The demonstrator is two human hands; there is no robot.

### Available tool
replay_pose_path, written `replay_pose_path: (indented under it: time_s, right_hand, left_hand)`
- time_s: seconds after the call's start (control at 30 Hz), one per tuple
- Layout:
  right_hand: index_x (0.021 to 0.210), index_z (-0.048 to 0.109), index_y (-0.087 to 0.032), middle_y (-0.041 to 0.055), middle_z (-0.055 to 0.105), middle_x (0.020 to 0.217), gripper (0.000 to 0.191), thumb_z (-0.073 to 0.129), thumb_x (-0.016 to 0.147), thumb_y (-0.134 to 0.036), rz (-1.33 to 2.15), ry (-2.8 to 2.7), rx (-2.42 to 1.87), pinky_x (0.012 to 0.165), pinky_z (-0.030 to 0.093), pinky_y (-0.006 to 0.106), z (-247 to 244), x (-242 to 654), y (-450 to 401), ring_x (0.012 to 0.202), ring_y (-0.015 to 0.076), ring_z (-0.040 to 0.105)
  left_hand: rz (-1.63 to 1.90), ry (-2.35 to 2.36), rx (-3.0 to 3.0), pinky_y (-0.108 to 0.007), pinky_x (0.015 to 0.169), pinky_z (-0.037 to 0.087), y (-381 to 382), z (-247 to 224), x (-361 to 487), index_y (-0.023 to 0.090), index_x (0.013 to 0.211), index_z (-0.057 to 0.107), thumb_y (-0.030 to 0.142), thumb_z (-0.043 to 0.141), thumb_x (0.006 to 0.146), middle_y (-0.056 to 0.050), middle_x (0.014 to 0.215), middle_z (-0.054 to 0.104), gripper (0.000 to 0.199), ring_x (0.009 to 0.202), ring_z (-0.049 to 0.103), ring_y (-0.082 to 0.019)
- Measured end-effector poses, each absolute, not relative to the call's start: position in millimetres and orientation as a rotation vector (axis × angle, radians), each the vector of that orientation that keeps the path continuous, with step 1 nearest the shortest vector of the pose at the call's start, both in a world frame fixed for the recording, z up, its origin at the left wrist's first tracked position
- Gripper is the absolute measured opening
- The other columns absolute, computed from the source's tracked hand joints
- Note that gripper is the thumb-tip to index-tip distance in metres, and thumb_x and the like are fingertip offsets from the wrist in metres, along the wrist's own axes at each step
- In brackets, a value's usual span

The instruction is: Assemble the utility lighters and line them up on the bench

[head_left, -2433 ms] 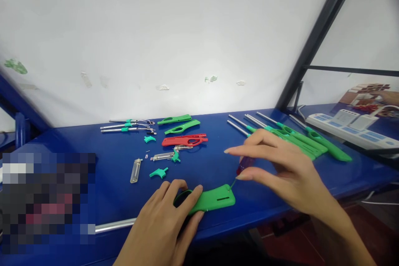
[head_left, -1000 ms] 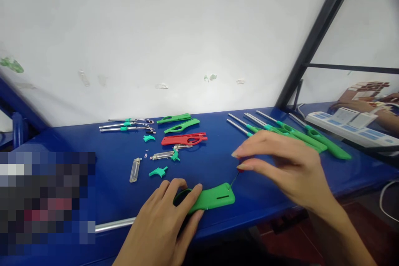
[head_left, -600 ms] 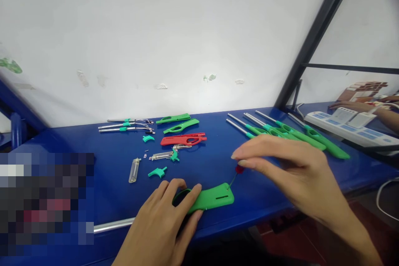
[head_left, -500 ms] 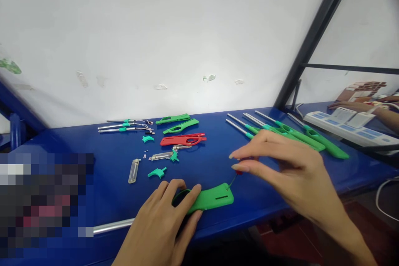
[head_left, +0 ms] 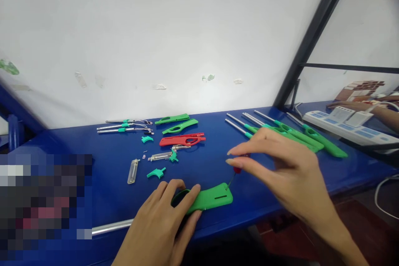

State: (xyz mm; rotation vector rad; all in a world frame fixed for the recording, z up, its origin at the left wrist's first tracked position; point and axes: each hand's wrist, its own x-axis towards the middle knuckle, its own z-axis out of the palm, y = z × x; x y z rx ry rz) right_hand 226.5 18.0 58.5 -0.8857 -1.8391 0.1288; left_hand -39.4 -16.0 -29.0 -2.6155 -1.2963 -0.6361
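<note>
My left hand (head_left: 163,216) grips a green lighter (head_left: 213,198) with a long metal barrel (head_left: 112,227), holding it flat at the front of the blue table. Its fingers wrap round the handle by the trigger opening. My right hand (head_left: 280,170) pinches a small screwdriver (head_left: 237,170) with a red handle, mostly covered by thumb and finger. The thin shaft slants down, its tip at the butt end of the green handle. Behind lie teal triggers (head_left: 156,172), a clear fuel tank (head_left: 133,171) and red handle shells (head_left: 182,139).
Several green long lighters (head_left: 299,135) lie at the right, beyond my right hand. Metal barrels with wires (head_left: 124,128) and green shells (head_left: 180,126) lie at the back. A white power strip (head_left: 349,126) is far right, near another person's arm (head_left: 386,118). The near left is pixelated.
My right thumb and finger have shifted slightly on the screwdriver, showing more of its red handle. My left hand and the green lighter stay in place.
</note>
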Motion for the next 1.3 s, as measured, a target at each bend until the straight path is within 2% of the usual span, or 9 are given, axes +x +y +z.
replay_pose_path:
  time_s: [0.2,0.33,0.5,0.6,0.7,0.83,1.0,1.2,1.3]
  right_hand:
    - [0.124,0.082,-0.034,0.0018,0.083,0.123,0.029,0.063,0.107,-0.020,0.324,-2.010,-0.875,0.091,0.066,0.034,65,238,12,0.114,0.0242,0.078]
    - [0.107,0.084,-0.032,-0.0016,0.086,0.101,0.018,0.073,0.101,-0.019,0.372,-1.923,-0.840,0.078,0.066,0.028,63,234,16,0.087,0.0190,0.081]
    - [0.099,0.082,-0.029,0.0002,0.080,0.086,0.008,0.084,0.093,-0.023,0.121,-1.849,-0.838,0.067,0.059,0.033,55,226,23,0.073,0.0190,0.072]
    - [0.110,0.082,-0.030,0.0019,0.083,0.101,0.013,0.079,0.098,-0.024,0.110,-1.911,-0.879,0.079,0.062,0.033,57,232,21,0.088,0.0206,0.076]
    - [0.124,0.080,-0.035,-0.0006,0.084,0.118,0.028,0.065,0.106,-0.019,0.325,-2.038,-0.839,0.090,0.062,0.030,62,240,17,0.106,0.0199,0.079]
    - [0.129,0.077,-0.037,-0.0028,0.083,0.105,0.033,0.064,0.107,-0.017,0.415,-2.014,-0.802,0.079,0.061,0.027,61,239,18,0.091,0.0163,0.078]
    - [0.111,0.080,-0.030,-0.0002,0.076,0.090,0.013,0.073,0.103,-0.024,0.214,-1.949,-0.894,0.072,0.056,0.031,54,234,25,0.078,0.0178,0.068]
    - [0.130,0.076,-0.037,0.0013,0.081,0.116,0.029,0.059,0.110,-0.024,0.306,-2.078,-0.860,0.086,0.062,0.032,62,245,18,0.104,0.0218,0.077]
    - [0.121,0.077,-0.039,-0.0025,0.083,0.107,0.028,0.060,0.109,-0.020,0.398,-2.093,-0.782,0.080,0.062,0.026,63,245,17,0.094,0.0177,0.078]
  left_hand:
    - [-0.629,-1.298,-2.620,-0.051,0.099,0.065,-18,-29,-40,0.031,0.152,0.058,0.031,0.055,0.109,-0.009,0.127,0.065,0.042,0.107,0.071,-0.028]
    - [-0.628,-1.296,-2.625,-0.051,0.097,0.065,-18,-29,-40,0.030,0.151,0.058,0.031,0.054,0.110,-0.010,0.128,0.065,0.042,0.107,0.071,-0.028]
    - [-0.643,-1.278,-2.602,-0.051,0.097,0.065,-17,-29,-39,0.030,0.151,0.059,0.031,0.054,0.110,-0.010,0.127,0.066,0.041,0.107,0.071,-0.028]
    - [-0.639,-1.280,-2.600,-0.051,0.098,0.065,-18,-29,-39,0.030,0.151,0.058,0.031,0.055,0.109,-0.010,0.127,0.066,0.042,0.106,0.071,-0.028]
    - [-0.635,-1.291,-2.607,-0.052,0.097,0.065,-18,-29,-40,0.031,0.153,0.057,0.031,0.054,0.109,-0.010,0.127,0.066,0.043,0.107,0.071,-0.028]
    - [-0.624,-1.308,-2.618,-0.050,0.093,0.066,-17,-28,-39,0.030,0.151,0.058,0.030,0.054,0.110,-0.010,0.127,0.066,0.042,0.106,0.070,-0.029]
    - [-0.646,-1.297,-2.608,-0.050,0.097,0.064,-18,-30,-38,0.030,0.151,0.058,0.030,0.054,0.109,-0.010,0.127,0.065,0.042,0.107,0.070,-0.028]
    - [-0.703,-1.306,-2.607,-0.051,0.091,0.066,-19,-28,-36,0.029,0.148,0.060,0.029,0.056,0.108,-0.010,0.124,0.066,0.040,0.103,0.070,-0.029]
    - [-0.701,-1.313,-2.620,-0.051,0.086,0.067,-19,-23,-33,0.027,0.145,0.062,0.025,0.059,0.105,-0.011,0.120,0.068,0.039,0.102,0.071,-0.031]
